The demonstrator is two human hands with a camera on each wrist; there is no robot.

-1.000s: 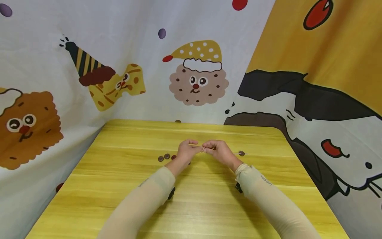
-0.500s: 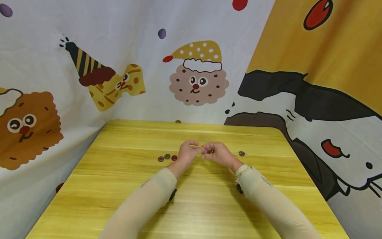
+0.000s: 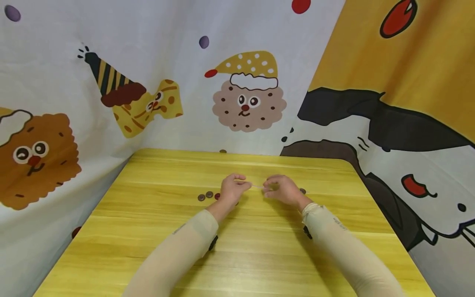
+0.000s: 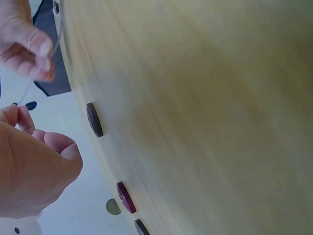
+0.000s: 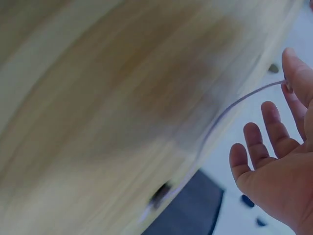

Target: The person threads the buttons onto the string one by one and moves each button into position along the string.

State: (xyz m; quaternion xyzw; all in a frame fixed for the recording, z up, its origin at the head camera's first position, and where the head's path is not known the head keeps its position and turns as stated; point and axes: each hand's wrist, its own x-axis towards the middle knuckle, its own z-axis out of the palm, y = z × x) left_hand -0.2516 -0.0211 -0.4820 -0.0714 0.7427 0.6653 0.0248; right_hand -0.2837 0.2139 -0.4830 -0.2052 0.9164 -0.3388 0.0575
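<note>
We see the thin cord (image 3: 257, 186) strung between the left hand (image 3: 231, 190) and the right hand (image 3: 283, 189), each pinching it above the surface (image 3: 245, 247). Past the right hand it trails to the brown button (image 5: 160, 195); whether it is threaded there we can't tell. Pulling too hard could drag that button along; too slack a pinch could lose the cord. A careless left hand might scatter the nearby dark buttons (image 3: 209, 194).

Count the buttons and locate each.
5: a brown button and second brown button left of the left hand, a red button beside them, a dark button mostly behind that hand in the head view, another dark button by the right hand. More may be hidden.
</note>
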